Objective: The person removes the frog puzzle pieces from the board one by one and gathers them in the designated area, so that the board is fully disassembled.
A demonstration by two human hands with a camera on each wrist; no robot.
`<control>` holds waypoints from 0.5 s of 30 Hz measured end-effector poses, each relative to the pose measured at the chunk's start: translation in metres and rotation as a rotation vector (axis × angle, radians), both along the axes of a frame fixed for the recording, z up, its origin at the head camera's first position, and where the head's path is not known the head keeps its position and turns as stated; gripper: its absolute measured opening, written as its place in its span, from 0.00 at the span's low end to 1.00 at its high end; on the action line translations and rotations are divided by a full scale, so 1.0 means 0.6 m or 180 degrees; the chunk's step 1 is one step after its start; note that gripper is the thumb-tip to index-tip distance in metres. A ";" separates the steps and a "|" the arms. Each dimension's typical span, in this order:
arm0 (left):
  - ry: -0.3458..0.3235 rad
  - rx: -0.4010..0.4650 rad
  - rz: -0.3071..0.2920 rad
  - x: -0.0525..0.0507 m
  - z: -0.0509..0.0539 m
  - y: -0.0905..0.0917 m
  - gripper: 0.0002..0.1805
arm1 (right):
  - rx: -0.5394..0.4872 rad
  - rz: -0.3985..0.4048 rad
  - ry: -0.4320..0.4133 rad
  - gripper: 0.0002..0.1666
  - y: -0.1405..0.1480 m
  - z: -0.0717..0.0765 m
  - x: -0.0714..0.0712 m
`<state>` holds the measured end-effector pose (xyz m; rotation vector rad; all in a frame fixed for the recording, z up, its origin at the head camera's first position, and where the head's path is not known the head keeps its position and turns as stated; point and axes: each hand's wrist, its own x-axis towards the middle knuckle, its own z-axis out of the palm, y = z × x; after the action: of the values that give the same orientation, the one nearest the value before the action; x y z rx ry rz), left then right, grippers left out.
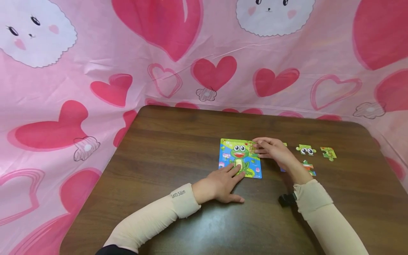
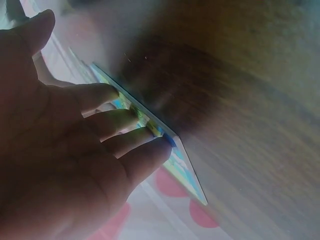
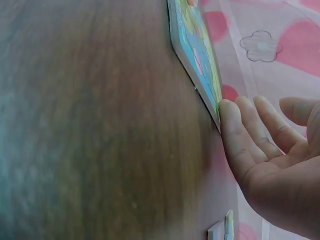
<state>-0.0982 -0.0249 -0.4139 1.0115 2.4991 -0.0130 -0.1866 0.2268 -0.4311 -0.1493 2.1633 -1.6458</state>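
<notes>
A square board with a green frog picture (image 1: 255,166) lies flat on the brown table. My left hand (image 1: 224,184) rests its extended fingers on the lower part of the picture, thumb spread out over the table. At the upper right edge, my right hand (image 1: 274,150) touches the board with loosely extended fingers. From the right wrist view, those fingertips meet the board's side (image 3: 192,55); whether anything small sits under them is hidden. Seen from the left wrist, the fingers lie across the board (image 2: 187,175) near its front edge.
Loose jigsaw pieces lie right of the board: one with frog eyes (image 1: 306,150), a green corner (image 1: 328,153) and one with a red mouth (image 1: 308,168). Others are partly hidden behind the right hand. A pink heart-patterned cloth (image 1: 242,81) hangs behind the table (image 1: 165,148).
</notes>
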 end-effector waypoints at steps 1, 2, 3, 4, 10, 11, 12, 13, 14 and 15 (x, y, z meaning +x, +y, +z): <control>0.0000 -0.0003 0.0004 0.000 0.000 0.000 0.48 | 0.0040 0.0008 0.0024 0.31 -0.001 0.000 0.000; -0.0002 -0.0001 0.0009 -0.001 0.000 0.000 0.48 | 0.0079 0.0025 0.0048 0.31 -0.001 -0.001 -0.001; -0.0001 -0.0004 0.0012 -0.001 -0.001 0.000 0.48 | 0.0123 0.0038 0.0077 0.30 -0.002 -0.001 -0.001; -0.0003 -0.0004 0.0018 -0.001 0.000 0.000 0.48 | 0.0182 0.0086 0.0133 0.30 -0.003 -0.002 -0.001; -0.0011 -0.0007 0.0018 -0.002 0.000 0.001 0.48 | 0.0518 0.0261 0.0353 0.29 -0.008 -0.004 -0.001; -0.0012 -0.0005 0.0017 -0.002 0.000 0.001 0.48 | 0.0548 0.0255 0.0354 0.28 -0.008 -0.004 -0.001; -0.0012 -0.0001 0.0018 -0.002 0.000 0.001 0.48 | 0.0574 0.0269 0.0375 0.28 -0.008 -0.004 -0.001; -0.0011 0.0004 0.0022 -0.002 0.000 0.001 0.48 | 0.0594 0.0255 0.0381 0.28 -0.007 -0.004 -0.001; -0.0006 0.0007 0.0023 -0.002 0.000 0.002 0.48 | 0.0617 0.0266 0.0407 0.28 -0.007 -0.003 -0.002; -0.0001 0.0007 0.0019 -0.002 0.000 0.002 0.48 | 0.0633 0.0257 0.0422 0.27 -0.007 -0.002 -0.002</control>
<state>-0.0993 -0.0238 -0.4136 1.0047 2.5025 -0.0083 -0.1878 0.2225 -0.4326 -0.2902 2.3719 -1.4029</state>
